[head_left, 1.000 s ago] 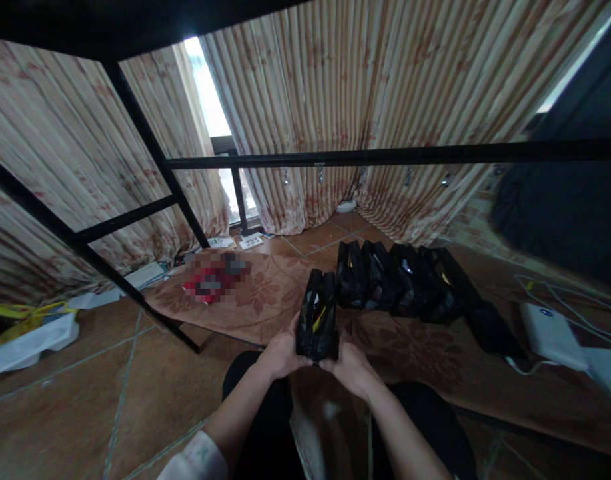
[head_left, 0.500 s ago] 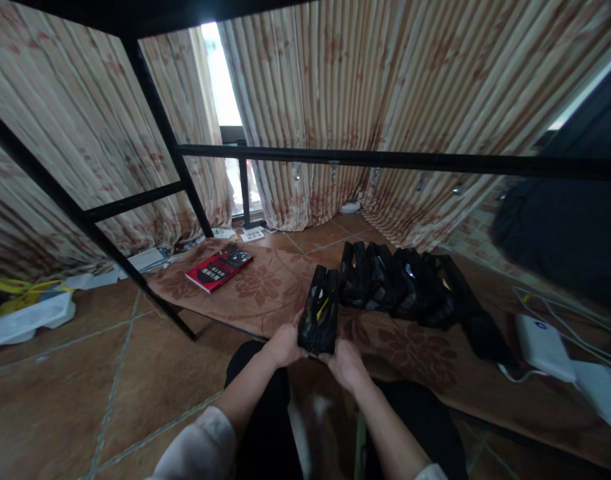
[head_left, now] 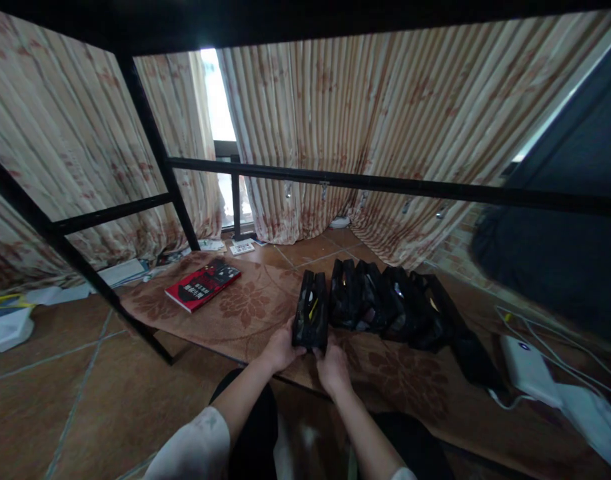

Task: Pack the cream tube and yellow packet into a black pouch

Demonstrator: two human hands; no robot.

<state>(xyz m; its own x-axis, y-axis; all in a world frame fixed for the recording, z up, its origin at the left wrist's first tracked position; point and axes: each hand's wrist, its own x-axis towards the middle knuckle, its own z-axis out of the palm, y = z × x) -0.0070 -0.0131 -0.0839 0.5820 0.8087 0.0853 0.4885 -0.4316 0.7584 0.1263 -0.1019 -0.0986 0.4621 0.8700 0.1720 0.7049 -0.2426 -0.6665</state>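
Observation:
A black zippered mesh pouch (head_left: 311, 312) with something yellow inside stands near the middle of the brown patterned mat (head_left: 265, 320). My left hand (head_left: 282, 349) is closed on its near left corner, the thumb along the front end. On the near right corner my right hand (head_left: 333, 365) grips it in the same way; some fingers of both hands are hidden. Just right of this pouch is a row of similar black mesh pouches (head_left: 370, 300), side by side. Whether the held pouch rests fully on the mat I cannot tell.
A red and black book (head_left: 203, 285) lies on the mat to the left. At right are a white box-shaped device (head_left: 530, 370) and cables (head_left: 560, 340). A black metal frame (head_left: 305, 175) crosses in front of the curtains (head_left: 310, 107). White trays (head_left: 8, 330) sit at far left.
Both hands have pushed the pouch a little farther from me, more level with the row beside it. The head view has shifted, so the surroundings appear lower and to the left.

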